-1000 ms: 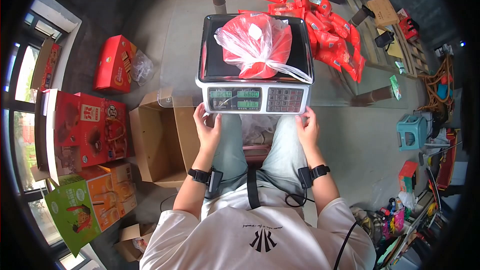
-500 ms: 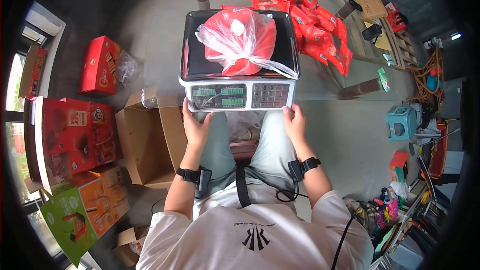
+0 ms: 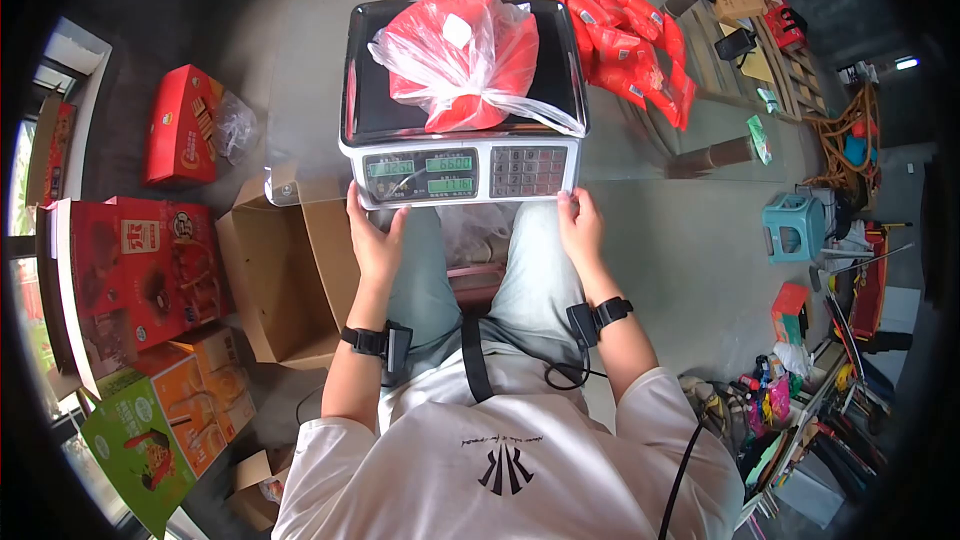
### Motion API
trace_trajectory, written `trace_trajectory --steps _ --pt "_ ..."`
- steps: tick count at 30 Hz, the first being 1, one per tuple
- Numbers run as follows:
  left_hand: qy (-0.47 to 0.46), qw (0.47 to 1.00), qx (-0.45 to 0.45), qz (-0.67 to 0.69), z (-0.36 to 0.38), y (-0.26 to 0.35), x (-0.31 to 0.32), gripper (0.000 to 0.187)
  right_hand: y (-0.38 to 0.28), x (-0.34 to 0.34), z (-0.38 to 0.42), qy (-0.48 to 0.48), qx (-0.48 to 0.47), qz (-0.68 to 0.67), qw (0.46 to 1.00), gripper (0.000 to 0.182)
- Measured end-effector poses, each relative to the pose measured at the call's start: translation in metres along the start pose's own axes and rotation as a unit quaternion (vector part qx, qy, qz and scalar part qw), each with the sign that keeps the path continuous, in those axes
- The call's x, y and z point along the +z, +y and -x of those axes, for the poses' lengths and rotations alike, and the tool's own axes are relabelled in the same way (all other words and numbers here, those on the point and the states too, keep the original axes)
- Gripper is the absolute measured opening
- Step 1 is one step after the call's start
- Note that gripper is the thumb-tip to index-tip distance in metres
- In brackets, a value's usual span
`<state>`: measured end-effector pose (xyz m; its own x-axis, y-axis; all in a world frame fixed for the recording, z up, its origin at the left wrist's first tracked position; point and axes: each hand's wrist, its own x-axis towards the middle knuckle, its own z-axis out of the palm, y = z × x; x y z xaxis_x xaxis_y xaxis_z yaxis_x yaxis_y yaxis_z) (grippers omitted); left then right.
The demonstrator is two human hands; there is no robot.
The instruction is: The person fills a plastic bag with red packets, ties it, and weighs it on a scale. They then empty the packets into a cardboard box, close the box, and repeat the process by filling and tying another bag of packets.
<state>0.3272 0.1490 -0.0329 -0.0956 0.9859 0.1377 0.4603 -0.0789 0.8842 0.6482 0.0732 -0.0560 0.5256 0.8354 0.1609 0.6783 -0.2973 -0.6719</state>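
Note:
A digital price scale with a silver front and black tray sits before me on the glass table. On its tray rests a knotted clear plastic bag filled with red packets. My left hand grips the scale's front left corner, its thumb below the lit display. At the front right corner, my right hand holds the scale, thumb up against the edge beside the keypad. The fingertips of both hands are partly hidden by the scale. Loose red packets lie heaped behind and to the right.
The glass tabletop extends around the scale. An open cardboard box stands at the left, near a red carton and printed boxes. To the right are a blue stool and assorted clutter.
The view has shifted slightly, so the scale, bag and table appear a little further left and higher. Both hands stay at the scale's front corners.

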Motion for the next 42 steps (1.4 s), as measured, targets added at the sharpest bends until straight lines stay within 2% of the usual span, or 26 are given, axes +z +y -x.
trace_trajectory --steps 6,27,42 --pt "-0.010 1.000 -0.008 -0.010 0.001 -0.004 0.001 0.086 -0.002 0.000 -0.006 -0.037 0.045 -0.014 0.998 0.037" --pt "-0.021 1.000 0.003 -0.006 0.001 -0.006 0.001 0.086 -0.012 -0.005 -0.009 -0.018 0.007 -0.024 1.000 0.038" --pt "-0.011 1.000 0.004 -0.010 0.001 -0.010 0.002 0.087 -0.002 0.000 -0.009 -0.026 0.020 -0.028 0.999 0.034"
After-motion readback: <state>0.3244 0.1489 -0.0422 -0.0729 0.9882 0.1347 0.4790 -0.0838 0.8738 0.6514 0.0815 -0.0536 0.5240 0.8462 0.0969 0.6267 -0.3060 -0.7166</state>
